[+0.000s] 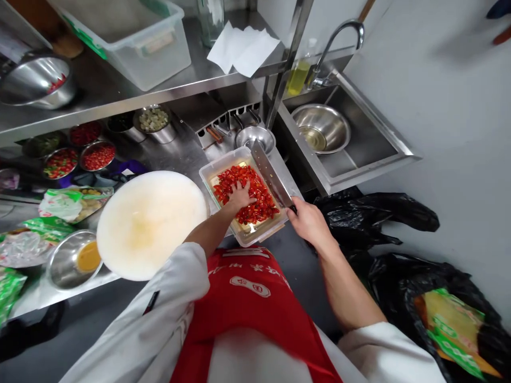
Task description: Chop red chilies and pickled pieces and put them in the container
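A clear plastic container [208,171] stands at the counter's front edge, holding chopped red chili peppers [255,183] over something pale yellow. My left hand [240,196] lies on the peppers with its fingers spread. Gripped by its dark handle in my right hand [308,221] is a cleaver [271,174], its broad blade along the container's right side. Whether the blade touches the rim I cannot tell. To the left of the container is a round white cutting board [167,218] with a yellowish stain.
Metal pots of chopped ingredients [98,156] stand at the back left, near packaged bags [59,205] and a steel bowl [59,263] with yellow liquid. An overhead shelf holds a plastic bin [151,58]. On the right are a sink [373,138] and black trash bags [399,271].
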Available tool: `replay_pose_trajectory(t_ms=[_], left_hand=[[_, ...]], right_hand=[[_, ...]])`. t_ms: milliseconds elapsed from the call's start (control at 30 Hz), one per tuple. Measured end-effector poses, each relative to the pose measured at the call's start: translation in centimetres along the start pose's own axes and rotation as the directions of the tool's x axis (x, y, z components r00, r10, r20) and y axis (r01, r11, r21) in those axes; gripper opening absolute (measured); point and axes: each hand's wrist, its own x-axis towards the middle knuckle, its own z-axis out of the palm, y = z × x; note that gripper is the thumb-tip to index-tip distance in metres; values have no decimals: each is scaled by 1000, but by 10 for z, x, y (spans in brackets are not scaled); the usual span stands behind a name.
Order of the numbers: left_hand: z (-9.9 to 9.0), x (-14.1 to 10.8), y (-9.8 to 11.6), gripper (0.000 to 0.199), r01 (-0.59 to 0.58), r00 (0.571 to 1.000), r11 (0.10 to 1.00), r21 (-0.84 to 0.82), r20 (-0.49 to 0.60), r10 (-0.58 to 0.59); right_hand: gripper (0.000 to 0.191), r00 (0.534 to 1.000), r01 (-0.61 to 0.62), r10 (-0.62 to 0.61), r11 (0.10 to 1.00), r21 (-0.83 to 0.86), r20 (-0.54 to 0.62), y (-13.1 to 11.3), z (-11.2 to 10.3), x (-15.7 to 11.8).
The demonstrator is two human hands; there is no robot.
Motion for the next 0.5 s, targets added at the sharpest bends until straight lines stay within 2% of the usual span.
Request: replay_pose_trajectory(t_ms=[67, 167, 267, 333, 400, 433, 500], left_hand=[[12, -20, 6, 97, -81, 992, 986, 146, 104, 66], [33, -52, 11, 93, -187, 957, 949, 253, 264, 118], [51, -70, 22, 84, -330, 927, 908, 259, 271, 260], [57, -65, 30, 82, -426, 899, 868, 254, 226, 375], [53, -47, 34, 83, -471, 881, 838, 275, 196, 430], [47, -35, 32, 83, -463, 886, 837, 291, 186, 425], [28, -10, 21, 82, -380, 925, 867, 322, 150, 349]], right_hand=[[21, 1000, 4, -3, 1000, 24, -28, 7, -1, -1], [24, 999, 0, 4, 995, 103, -42, 17, 2, -3], [25, 999, -7, 13, 985, 171, -35, 24, 8, -4], [27, 999, -25, 30, 979, 202, -22, 28, 12, -5], [31, 999, -50, 51, 970, 236, 1, 32, 17, -6], [33, 998, -59, 59, 967, 248, 10, 34, 19, -7], [38, 997, -70, 71, 965, 254, 6, 38, 24, -8]])
